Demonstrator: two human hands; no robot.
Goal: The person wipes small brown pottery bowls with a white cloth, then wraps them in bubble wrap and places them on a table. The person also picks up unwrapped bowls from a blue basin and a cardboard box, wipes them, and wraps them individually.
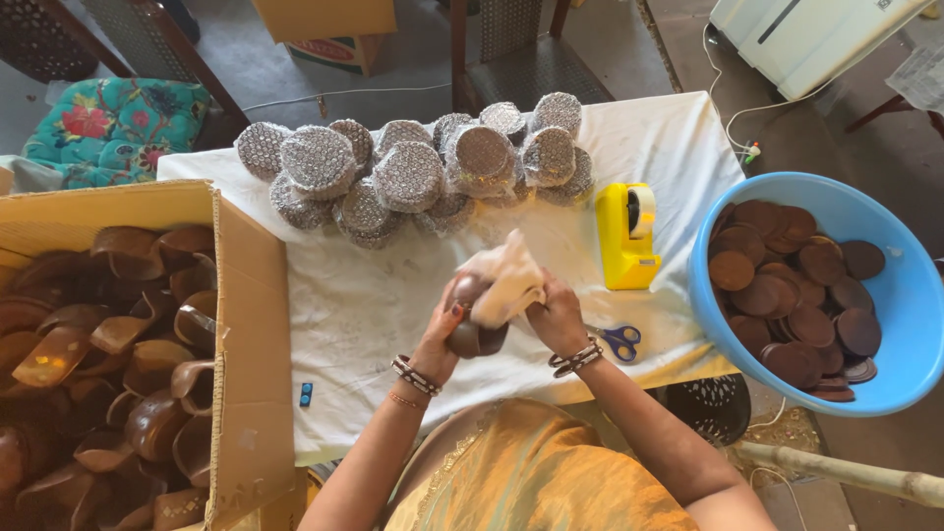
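Note:
My left hand [442,329] grips a dark brown round bowl [474,336] over the white cloth-covered table [364,295]. My right hand [556,315] presses a cream cloth [506,275] against the bowl's top. Both wrists wear bangles. The two hands meet in front of my chest, near the table's front edge.
A cardboard box [246,324] full of brown bowls stands at the left. A blue basin [910,295] with brown round lids is at the right. Foam-net wrapped bundles [413,172] pile at the back. A yellow tape dispenser [627,236] and blue-handled scissors [619,341] lie nearby.

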